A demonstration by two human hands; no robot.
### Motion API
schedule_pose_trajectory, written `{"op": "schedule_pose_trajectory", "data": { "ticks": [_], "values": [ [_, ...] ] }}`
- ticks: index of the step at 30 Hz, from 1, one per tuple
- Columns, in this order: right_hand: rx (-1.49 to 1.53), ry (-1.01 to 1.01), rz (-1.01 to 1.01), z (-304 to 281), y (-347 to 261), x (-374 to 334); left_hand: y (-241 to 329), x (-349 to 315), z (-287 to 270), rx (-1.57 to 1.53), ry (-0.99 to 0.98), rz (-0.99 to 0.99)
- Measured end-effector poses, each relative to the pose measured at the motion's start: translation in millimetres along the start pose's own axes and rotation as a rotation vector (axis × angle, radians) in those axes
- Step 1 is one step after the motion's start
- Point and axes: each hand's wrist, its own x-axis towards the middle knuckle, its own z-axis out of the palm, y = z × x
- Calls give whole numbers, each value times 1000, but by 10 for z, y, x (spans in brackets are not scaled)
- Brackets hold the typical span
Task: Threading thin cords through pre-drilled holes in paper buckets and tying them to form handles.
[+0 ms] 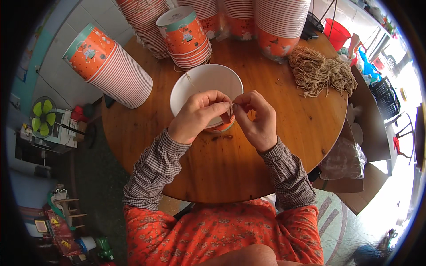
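Note:
A paper bucket with a white inside and orange printed outside stands on the table in front of me, its mouth facing up. A thin beige cord passes through its far left rim. Over the near right part of the rim, my left hand and my right hand meet fingertip to fingertip. Both pinch a short end of cord between thumb and forefinger. Fingers cover most of that end, so I cannot tell whether it is knotted.
Stacked orange buckets lean at the left of the round wooden table. More stacks stand along the back, some in clear plastic. A bundle of beige cords lies at the right. Beyond the right edge is an open cardboard box.

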Motion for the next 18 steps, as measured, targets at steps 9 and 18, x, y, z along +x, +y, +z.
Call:
{"op": "schedule_pose_trajectory", "data": {
  "ticks": [9,18],
  "values": [
    [169,-11,127,17,23,4,-116,72,-111,-396,-95,-184],
    [-91,50,-194,-2,7,15,-93,70,-102,-402,-123,-131]
  ]
}}
